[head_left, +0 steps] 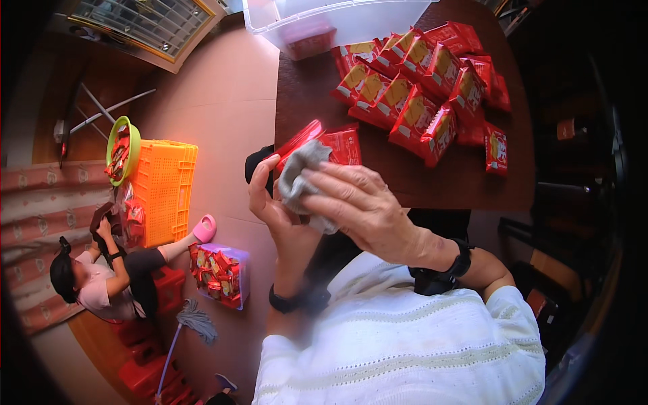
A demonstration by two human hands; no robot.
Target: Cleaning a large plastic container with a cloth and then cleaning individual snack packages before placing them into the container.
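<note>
My left hand point(280, 212) grips a red snack packet point(300, 137) at the table's left edge, its thumb and fingers bent around the lower part. My right hand point(371, 206) presses a crumpled grey cloth point(297, 181) against the packet, fingers closed over the cloth, which hides much of the packet. Just behind the cloth, a second red packet point(343, 144) lies on the dark brown table point(304, 88). Farther right on the tabletop is a heap of red and gold packets point(412, 91), several stacked leaning in rows. One single packet point(496, 150) rests at the heap's right side.
A clear plastic bin point(337, 27) with red packets inside stands at the table's far edge. On the floor to the left are an orange crate point(162, 192), a green basin point(133, 152), a filled purple-edged box point(221, 275) and a mop point(196, 319). A seated person point(108, 280) works there.
</note>
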